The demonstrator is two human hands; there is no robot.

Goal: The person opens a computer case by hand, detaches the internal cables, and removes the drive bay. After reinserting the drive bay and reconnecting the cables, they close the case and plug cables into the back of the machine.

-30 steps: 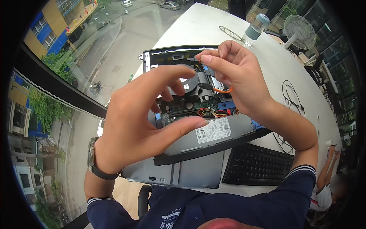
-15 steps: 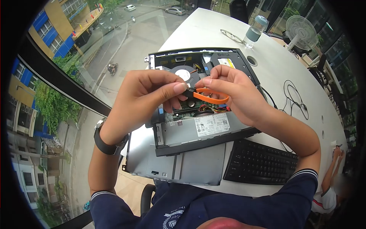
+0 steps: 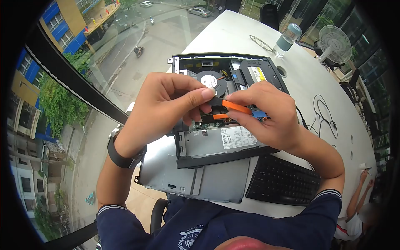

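Observation:
An orange SATA cable [image 3: 237,107] with a black connector is held up over an opened desktop computer case [image 3: 196,143]. My left hand [image 3: 166,100] pinches the connector end between thumb and fingertips. The orange band is gripped by my right hand [image 3: 273,114], thumb below and fingers above. Inside the case, a round blower fan [image 3: 211,82] shows behind my fingers, and a labelled power supply [image 3: 239,137] lies along the near side. My hands hide much of the board and wiring between them.
A metal cover panel [image 3: 221,179] lies under the case's near edge, beside a black keyboard [image 3: 287,179]. Farther back are a bottle [image 3: 286,41], glasses [image 3: 261,43] and a coiled black cable [image 3: 320,116]. Another person's arms [image 3: 359,193] show at right.
My right hand has turned over and closed more firmly around the orange cable, folding its loop. My left hand keeps its pinch on the connector. The whole view has shifted slightly.

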